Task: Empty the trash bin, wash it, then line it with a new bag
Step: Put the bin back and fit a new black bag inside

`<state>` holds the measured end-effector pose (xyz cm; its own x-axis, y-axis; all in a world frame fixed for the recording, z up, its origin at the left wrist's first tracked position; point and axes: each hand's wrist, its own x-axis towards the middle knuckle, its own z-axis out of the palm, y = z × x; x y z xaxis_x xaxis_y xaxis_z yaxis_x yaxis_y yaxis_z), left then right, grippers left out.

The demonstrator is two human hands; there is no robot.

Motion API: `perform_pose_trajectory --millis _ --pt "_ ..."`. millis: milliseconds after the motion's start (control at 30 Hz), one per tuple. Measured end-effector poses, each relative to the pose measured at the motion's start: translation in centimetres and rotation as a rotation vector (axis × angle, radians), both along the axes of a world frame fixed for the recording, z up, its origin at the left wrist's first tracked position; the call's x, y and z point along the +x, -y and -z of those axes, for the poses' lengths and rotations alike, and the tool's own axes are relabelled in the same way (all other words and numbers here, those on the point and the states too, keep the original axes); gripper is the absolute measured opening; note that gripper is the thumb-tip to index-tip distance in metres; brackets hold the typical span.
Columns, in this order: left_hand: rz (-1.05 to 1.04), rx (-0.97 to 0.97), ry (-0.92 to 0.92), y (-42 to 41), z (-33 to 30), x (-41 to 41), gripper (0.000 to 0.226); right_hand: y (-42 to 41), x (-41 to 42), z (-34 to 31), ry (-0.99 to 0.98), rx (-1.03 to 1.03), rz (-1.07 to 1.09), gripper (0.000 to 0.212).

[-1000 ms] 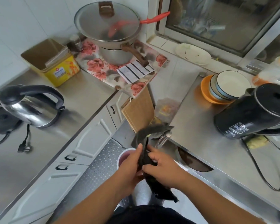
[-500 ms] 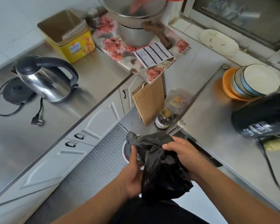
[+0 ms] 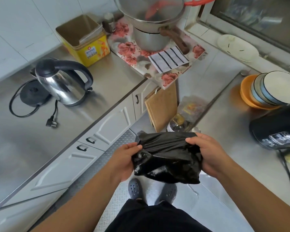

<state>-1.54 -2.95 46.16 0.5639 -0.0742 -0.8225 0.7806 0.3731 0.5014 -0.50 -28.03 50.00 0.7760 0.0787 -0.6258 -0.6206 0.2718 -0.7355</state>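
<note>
Both hands grasp a black plastic bag (image 3: 167, 156) held in the air in front of the person, above the metal tread floor (image 3: 107, 158). Left hand (image 3: 126, 160) pinches the bag's left edge, thumb on top and fingers curled beneath; right hand (image 3: 206, 154) grips the right edge, fingers wrapped over the upper rim. Between the two grips the upper edge is pulled taut, while the remainder hangs crumpled below it. Directly under the bag, two grey perforated clogs (image 3: 134, 189) stand on the floor. The trash bin itself cannot be made out in this view. Beyond the bag, a wooden cutting board (image 3: 161, 108) leans against the cabinet, with a glass bottle (image 3: 177, 125) just beside it, nearest the bag. Left of the bag, on the steel counter (image 3: 32, 141), a steel kettle (image 3: 62, 82) sits partly off its black base (image 3: 30, 95), the cord and plug lying loose. Farther back from the bag stand a yellow tin (image 3: 85, 41) and a lidded pot (image 3: 151, 22) on a floral mat (image 3: 157, 62). Right of the bag, a black appliance (image 3: 274, 129) rests on the counter, with stacked bowls (image 3: 266, 89) behind it.
</note>
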Motion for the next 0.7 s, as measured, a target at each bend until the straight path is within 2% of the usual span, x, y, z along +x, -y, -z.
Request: perform_pose_trajectory --millis 100,200,367,467,567,600,700 --pt "-0.020 0.087 0.062 -1.2 -0.3 0.4 0.009 0.1 0.3 0.0 0.013 0.008 0.026 0.027" --pt "-0.091 0.182 0.091 -2.4 0.0 0.6 0.011 0.5 0.6 0.1 0.033 0.025 0.085 0.029" --pt "-0.169 0.186 0.074 -3.8 0.7 0.5 0.016 0.6 0.9 0.1 0.047 0.059 0.078 0.029" --pt "-0.288 0.087 0.060 -4.3 0.6 0.7 0.026 0.5 1.3 -0.1 0.048 0.060 0.120 0.032" --pt "-0.430 -0.113 0.005 -4.6 0.2 0.7 0.029 0.2 1.7 -0.3 0.043 0.057 0.145 0.029" --pt "-0.429 -0.165 -0.030 -4.5 0.2 0.6 0.035 0.0 1.8 -0.4 0.037 0.056 0.150 0.026" --pt "-0.298 -0.273 -0.163 -3.4 0.3 0.2 0.072 -0.9 2.1 -0.6 0.022 0.059 0.142 0.022"
